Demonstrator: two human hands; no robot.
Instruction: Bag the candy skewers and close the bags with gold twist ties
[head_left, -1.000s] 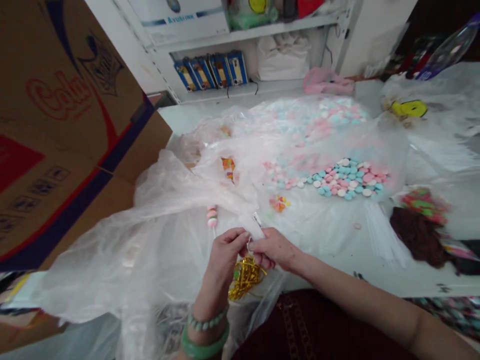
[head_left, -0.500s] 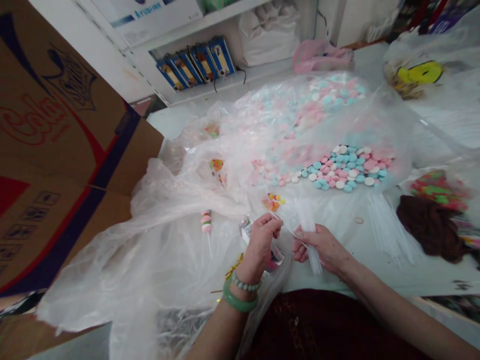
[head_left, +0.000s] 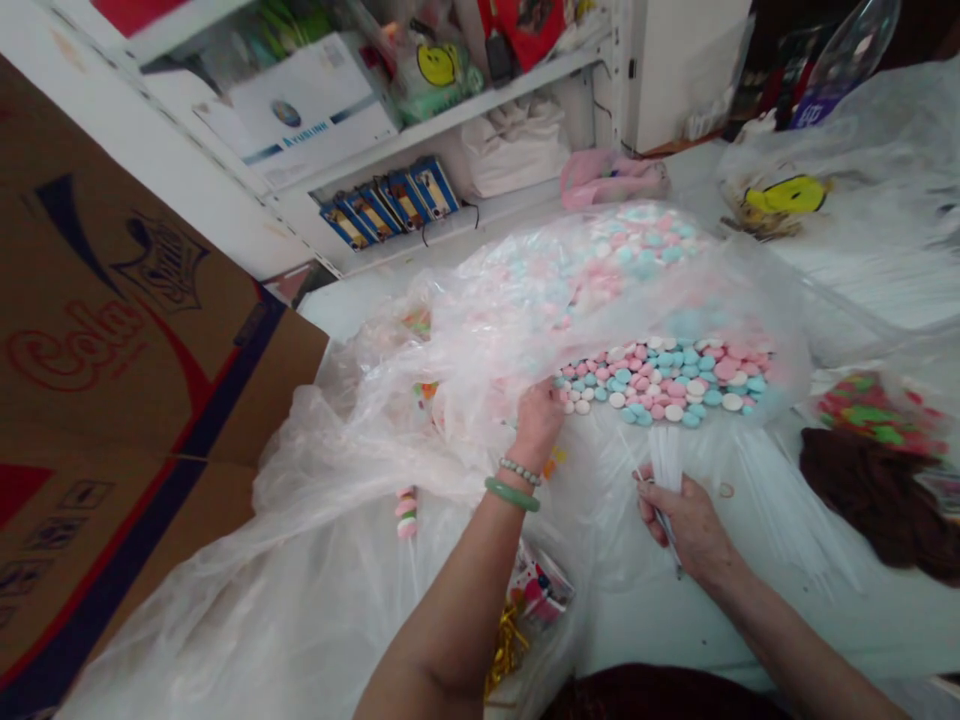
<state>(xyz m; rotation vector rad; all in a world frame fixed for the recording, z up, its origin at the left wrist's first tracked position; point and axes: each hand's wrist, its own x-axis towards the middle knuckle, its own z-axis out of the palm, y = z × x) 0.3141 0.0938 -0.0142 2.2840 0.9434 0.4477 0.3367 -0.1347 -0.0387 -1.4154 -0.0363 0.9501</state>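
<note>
- Your right hand (head_left: pixel 690 525) closes around white sticks (head_left: pixel 665 460), keeping them bunched.
- Your left hand (head_left: pixel 536 425) meets the clear plastic bag (head_left: pixel 360 470) beside round candies (head_left: pixel 667 385); fingers hidden, grip unclear.

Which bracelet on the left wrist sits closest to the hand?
The thin pale green beaded bracelet, just below the left hand; the thick smooth green bangle sits further up the forearm.
</note>
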